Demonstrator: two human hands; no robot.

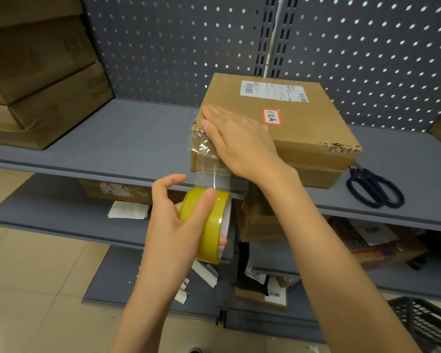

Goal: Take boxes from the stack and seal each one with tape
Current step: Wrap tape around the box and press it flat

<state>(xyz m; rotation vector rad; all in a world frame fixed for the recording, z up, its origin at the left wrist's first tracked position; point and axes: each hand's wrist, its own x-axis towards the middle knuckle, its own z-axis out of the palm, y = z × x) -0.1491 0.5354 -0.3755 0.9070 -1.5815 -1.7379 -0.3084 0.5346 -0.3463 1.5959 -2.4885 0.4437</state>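
Yellowish tape roll (209, 222) sits gripped in the left hand (173, 225), near the shelf edge; the right hand (237, 141) lies flat, pressing the thin, clingy clear strip (209, 164) onto the stiff cardboard box (290, 123). Scissors (374, 187) lie right.

left hand (181, 220) sits around 7 o'clock, fingers curled, thumb up top. right hand (237, 138) lies flat, fingers straight, pointing toward 10 o'clock.
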